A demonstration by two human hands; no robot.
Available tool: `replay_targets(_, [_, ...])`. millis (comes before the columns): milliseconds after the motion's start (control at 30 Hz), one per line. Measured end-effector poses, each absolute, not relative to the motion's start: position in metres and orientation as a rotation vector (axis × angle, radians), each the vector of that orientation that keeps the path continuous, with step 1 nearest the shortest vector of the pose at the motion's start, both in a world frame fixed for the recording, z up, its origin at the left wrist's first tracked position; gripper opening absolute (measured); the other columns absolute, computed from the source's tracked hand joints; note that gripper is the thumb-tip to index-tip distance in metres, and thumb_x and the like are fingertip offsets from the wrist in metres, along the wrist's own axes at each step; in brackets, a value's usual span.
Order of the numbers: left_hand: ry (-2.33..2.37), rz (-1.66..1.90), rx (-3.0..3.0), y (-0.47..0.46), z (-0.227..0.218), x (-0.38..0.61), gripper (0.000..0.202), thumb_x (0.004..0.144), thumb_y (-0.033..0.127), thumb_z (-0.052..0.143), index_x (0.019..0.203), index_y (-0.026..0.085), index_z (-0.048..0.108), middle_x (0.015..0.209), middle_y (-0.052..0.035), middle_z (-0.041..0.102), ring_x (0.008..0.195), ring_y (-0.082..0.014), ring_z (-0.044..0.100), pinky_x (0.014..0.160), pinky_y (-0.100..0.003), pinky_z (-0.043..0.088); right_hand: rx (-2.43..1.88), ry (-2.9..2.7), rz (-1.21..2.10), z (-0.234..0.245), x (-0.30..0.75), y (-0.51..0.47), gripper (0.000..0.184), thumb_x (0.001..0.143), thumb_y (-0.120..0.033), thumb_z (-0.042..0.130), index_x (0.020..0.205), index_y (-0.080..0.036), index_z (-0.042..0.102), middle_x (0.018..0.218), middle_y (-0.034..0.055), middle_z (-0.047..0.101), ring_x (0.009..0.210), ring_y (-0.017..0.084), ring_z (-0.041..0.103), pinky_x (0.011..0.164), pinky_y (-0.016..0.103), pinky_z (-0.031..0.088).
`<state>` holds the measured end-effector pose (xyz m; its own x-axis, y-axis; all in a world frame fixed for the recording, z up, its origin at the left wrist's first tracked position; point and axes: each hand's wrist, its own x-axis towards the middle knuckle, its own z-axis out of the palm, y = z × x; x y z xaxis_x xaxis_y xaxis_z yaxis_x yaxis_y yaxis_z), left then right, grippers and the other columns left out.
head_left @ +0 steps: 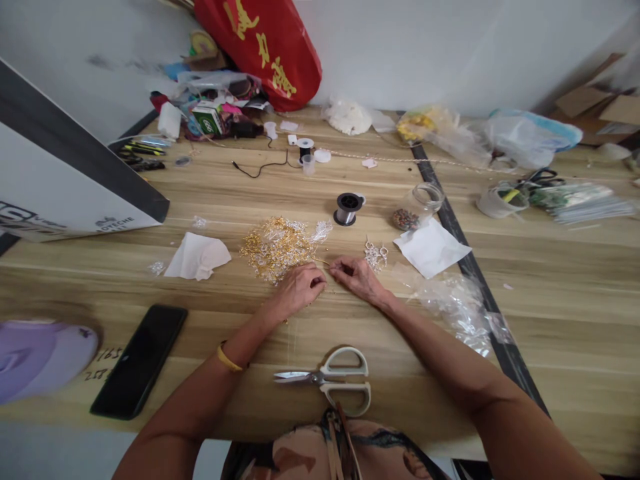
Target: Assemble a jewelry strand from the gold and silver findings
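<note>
My left hand (303,288) rests at the near edge of a loose pile of gold-coloured and clear beads (277,248), its fingers curled in. Whatever it grips is hidden. A thin gold-coloured strand (323,262) runs between the two hands and meets the pinched fingertips of my right hand (356,275). Just beyond my right hand lies a small cluster of silvery ring-shaped pieces (376,254). White-handled scissors (345,379) lie between my forearms, blades pointing left. Behind the hands a spool of fine wire or thread (347,210) stands upright.
A jar (423,203) holding dark beads lies tilted beside a white paper (433,248). Clear plastic bags (457,307) are at right. On the left are a phone (140,360), another white paper (193,257) and a large box (75,173). Clutter and a red bag (265,53) line the wall.
</note>
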<state>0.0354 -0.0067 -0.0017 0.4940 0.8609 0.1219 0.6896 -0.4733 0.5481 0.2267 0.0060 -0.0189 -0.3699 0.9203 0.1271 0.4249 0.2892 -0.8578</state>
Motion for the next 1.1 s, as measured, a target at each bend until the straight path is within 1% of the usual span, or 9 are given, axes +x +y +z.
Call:
replay_targets(133, [1.294,0.567,2.231,-0.005,0.001,0.035,0.011,0.079,0.018,0.06,0.071,0.016,0.068,0.07,-0.0022,0.061,0.067,-0.0139,0.055,0.066,-0.025,0.043,-1.2,-1.932,0.985,-0.019,0.227,0.006,0.019,0.084,-0.03,0.055,0.083,-0.014,0.065,0.065,0.0004,0.06,0.058,0.011,0.05,0.056,0.022,0.038])
replay_targets(400, [1.341,0.681,2.018,0.004,-0.003,0.029,0.013,0.078,0.016,0.058,0.076,0.014,0.071,0.073,-0.003,0.068,0.064,-0.0122,0.056,0.065,-0.024,0.044,-1.211,-1.926,1.007,-0.018,0.226,0.006,0.02,0.083,-0.031,0.055,0.083,-0.014,0.065,0.064,0.0001,0.059,0.056,0.01,0.048,0.054,0.022,0.036])
replay_targets(533, [1.354,0.68,2.02,0.005,-0.001,0.028,0.013,0.076,0.017,0.058,0.078,0.014,0.071,0.075,-0.0035,0.069,0.063,-0.0124,0.057,0.065,-0.024,0.046,-1.209,-1.92,1.015,-0.018,0.226,0.006,0.019,0.083,-0.031,0.055,0.082,-0.014,0.065,0.063,-0.0003,0.057,0.056,0.01,0.047,0.054,0.022,0.036])
replay_targets(733, [1.377,0.636,2.098,0.007,0.002,0.03,0.014,0.076,0.018,0.057,0.077,0.016,0.07,0.074,-0.0033,0.069,0.065,-0.0138,0.059,0.065,-0.025,0.046,-1.212,-1.921,1.019,-0.017,0.227,0.006,0.02,0.083,-0.031,0.054,0.085,-0.014,0.065,0.066,0.0005,0.059,0.058,0.011,0.048,0.055,0.022,0.037])
replay_targets(967, [1.441,0.604,2.097,0.015,-0.004,0.03,0.011,0.077,0.02,0.06,0.074,0.015,0.07,0.068,-0.0041,0.068,0.063,-0.0155,0.059,0.063,-0.026,0.045,-1.209,-1.913,1.042,-0.017,0.227,0.006,0.019,0.084,-0.03,0.054,0.085,-0.014,0.064,0.063,-0.0005,0.056,0.057,0.011,0.047,0.055,0.022,0.036])
replay_targets(1033, [1.451,0.627,2.074,0.017,-0.005,0.029,0.01,0.076,0.021,0.061,0.078,0.015,0.07,0.068,-0.004,0.068,0.062,-0.0152,0.059,0.062,-0.026,0.045,-1.202,-1.914,1.04,-0.018,0.228,0.006,0.019,0.084,-0.03,0.054,0.086,-0.014,0.065,0.065,-0.0002,0.057,0.058,0.011,0.047,0.055,0.022,0.036])
replay_targets(1100, [1.467,0.645,2.04,0.017,-0.006,0.028,0.014,0.075,0.021,0.062,0.086,0.015,0.069,0.069,-0.0036,0.068,0.062,-0.0149,0.06,0.062,-0.026,0.046,-1.19,-1.913,1.043,-0.019,0.228,0.006,0.02,0.084,-0.03,0.054,0.085,-0.014,0.065,0.065,-0.0001,0.058,0.058,0.011,0.047,0.055,0.022,0.036])
